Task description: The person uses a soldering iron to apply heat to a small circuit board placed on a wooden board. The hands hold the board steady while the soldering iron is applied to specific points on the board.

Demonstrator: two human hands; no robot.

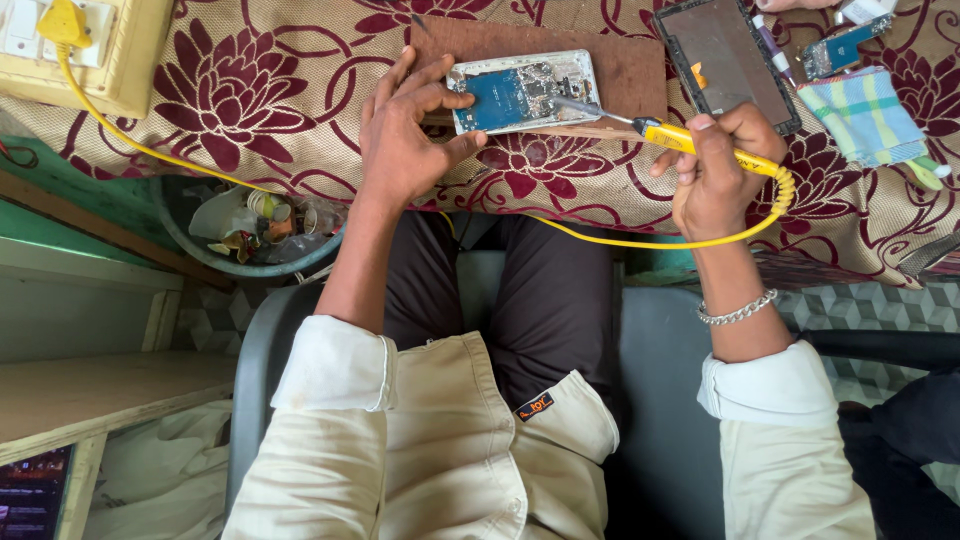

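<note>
Left hand (405,135): fingers spread — steadying opened phone (523,90).
Right hand (715,170): fingers closed on soldering iron (690,140) — tip on board; casing off, soldering unfinished.

You are working in soft, even daylight that fills the view without harsh glare, and the maroon-flowered beige cloth (300,100) on the bench is bright and sharply in focus. Only faint, diffuse shadows sit beneath your left hand (400,140) and right hand (715,170). The dark trousers (540,300) on your lap and the lower corners fall dimmer, with slight wide-angle stretching at the edges.
</note>
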